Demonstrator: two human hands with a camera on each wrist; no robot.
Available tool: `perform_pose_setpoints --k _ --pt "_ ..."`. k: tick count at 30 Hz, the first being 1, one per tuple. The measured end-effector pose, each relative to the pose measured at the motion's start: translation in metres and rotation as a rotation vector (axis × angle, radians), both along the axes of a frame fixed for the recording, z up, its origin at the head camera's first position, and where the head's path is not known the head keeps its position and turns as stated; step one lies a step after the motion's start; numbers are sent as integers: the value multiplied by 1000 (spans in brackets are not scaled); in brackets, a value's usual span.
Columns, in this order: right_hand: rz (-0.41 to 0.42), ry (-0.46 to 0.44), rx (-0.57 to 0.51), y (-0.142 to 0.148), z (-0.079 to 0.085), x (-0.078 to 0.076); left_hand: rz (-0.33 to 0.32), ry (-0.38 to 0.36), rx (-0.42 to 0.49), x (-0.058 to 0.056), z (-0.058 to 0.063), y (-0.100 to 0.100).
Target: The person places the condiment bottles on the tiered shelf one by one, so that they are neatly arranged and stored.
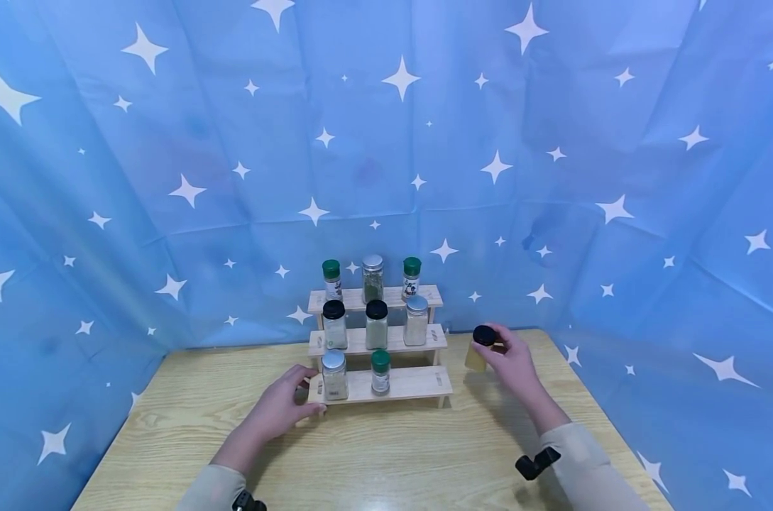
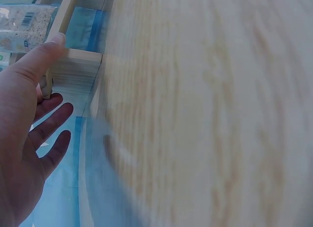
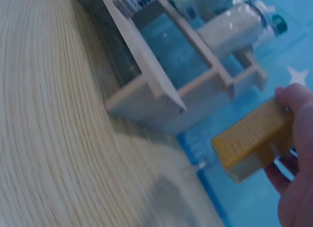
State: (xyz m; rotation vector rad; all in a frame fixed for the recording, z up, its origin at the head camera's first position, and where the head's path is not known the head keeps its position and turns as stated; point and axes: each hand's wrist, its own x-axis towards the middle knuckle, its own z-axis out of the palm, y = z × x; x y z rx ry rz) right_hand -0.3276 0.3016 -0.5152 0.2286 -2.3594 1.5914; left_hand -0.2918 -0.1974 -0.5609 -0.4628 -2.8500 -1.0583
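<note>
A three-tier wooden spice rack (image 1: 414,384) stands at the back of the table. My left hand (image 1: 280,406) grips the left end of its lowest shelf; in the left wrist view the thumb lies over the shelf's edge, with the other fingers partly spread. To the right of the rack, my right hand (image 1: 515,360) holds a spice jar (image 1: 475,359) by its upper part. This jar has a black lid and a yellow label, seen tilted in the right wrist view. On the lowest shelf sit a silver-lidded jar (image 1: 334,376) and a small green-capped jar (image 1: 380,372).
Black-lidded jars (image 1: 376,326) and a silver-lidded jar (image 1: 416,323) fill the middle shelf. Green-capped jars (image 1: 411,278) flank a jar of green herbs (image 1: 373,280) on top. A blue starred curtain (image 1: 386,163) hangs behind the wooden table (image 1: 373,454).
</note>
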Motion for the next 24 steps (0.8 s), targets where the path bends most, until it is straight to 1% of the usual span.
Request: perform_pose_setpoints --k 4,9,13,24 --pt "56 11 28 -11 8 6 1 3 -6 -1 -1 -1" --pt "124 29 23 -25 16 12 11 0 -2 0 1 0" --pt "171 21 19 -37 21 17 19 -10 9 0 1 1" --pt "281 -27 34 -67 23 22 16 -10 12 0 0 0"
